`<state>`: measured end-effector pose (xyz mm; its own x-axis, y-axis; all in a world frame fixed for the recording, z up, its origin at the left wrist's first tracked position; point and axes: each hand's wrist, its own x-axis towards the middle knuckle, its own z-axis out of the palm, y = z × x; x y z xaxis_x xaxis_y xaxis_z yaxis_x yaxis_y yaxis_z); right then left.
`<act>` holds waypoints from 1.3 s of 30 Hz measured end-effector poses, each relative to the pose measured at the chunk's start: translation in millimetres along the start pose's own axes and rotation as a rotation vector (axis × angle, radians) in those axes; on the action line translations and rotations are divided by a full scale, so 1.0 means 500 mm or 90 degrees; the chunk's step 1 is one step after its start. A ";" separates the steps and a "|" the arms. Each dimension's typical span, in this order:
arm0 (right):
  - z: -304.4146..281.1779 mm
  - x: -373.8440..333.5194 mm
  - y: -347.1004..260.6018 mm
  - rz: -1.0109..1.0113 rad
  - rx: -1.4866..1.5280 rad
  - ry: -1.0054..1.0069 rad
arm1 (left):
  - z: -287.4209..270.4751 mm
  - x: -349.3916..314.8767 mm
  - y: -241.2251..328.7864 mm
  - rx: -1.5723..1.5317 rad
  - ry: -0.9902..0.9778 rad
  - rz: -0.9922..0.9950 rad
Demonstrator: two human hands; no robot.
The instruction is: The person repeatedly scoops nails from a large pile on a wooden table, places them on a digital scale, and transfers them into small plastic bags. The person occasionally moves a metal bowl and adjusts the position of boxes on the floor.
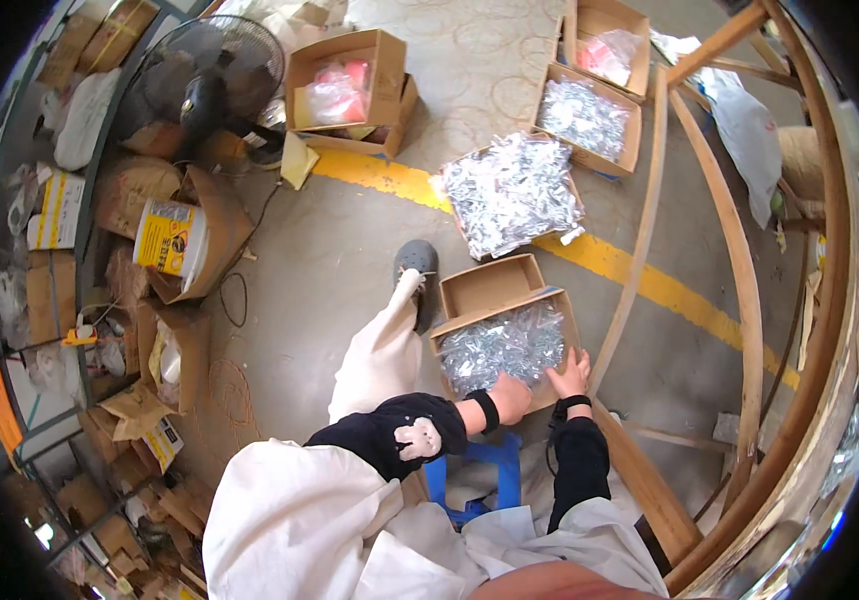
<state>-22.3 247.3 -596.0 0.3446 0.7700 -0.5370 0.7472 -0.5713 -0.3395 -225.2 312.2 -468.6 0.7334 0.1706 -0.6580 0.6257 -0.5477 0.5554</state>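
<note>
An open cardboard box in front of me holds a heap of small clear plastic packets with shiny metal pieces. Over its near side, my left hand is curled closed against the packets. Its fingertips are hidden, so whatever lies in them cannot be made out. At the near right corner, my right hand has its fingers apart, touching the box's rim and the packets beside it. Both wrists wear black bands. Directly beyond stands another cardboard box, with its brown inside showing.
Farther off, a box heaped with silvery packets adjoins another filled box. Wooden frame bars rise on my right. Cluttered shelves and a black fan stand left. A blue stool is below my arms.
</note>
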 end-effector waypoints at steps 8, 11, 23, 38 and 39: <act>0.005 0.085 0.057 0.036 0.097 -0.035 | -0.016 -0.026 0.002 0.014 0.077 0.009; 0.011 0.090 0.065 0.056 0.100 -0.041 | 0.009 -0.014 -0.003 0.024 0.105 0.025; 0.007 0.093 0.072 0.053 0.046 -0.040 | 0.004 -0.012 0.017 0.039 0.113 0.037; 0.008 0.100 0.081 0.021 0.071 -0.026 | -0.008 -0.031 0.001 0.031 0.098 0.034; 0.009 0.100 0.081 0.024 0.067 -0.028 | -0.009 -0.028 0.002 0.028 0.083 0.033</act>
<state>22.9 261.6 -640.1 0.3444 0.7357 -0.5832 0.6697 -0.6278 -0.3966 -233.8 312.9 -456.4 0.7949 0.2446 -0.5552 0.5754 -0.5941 0.5621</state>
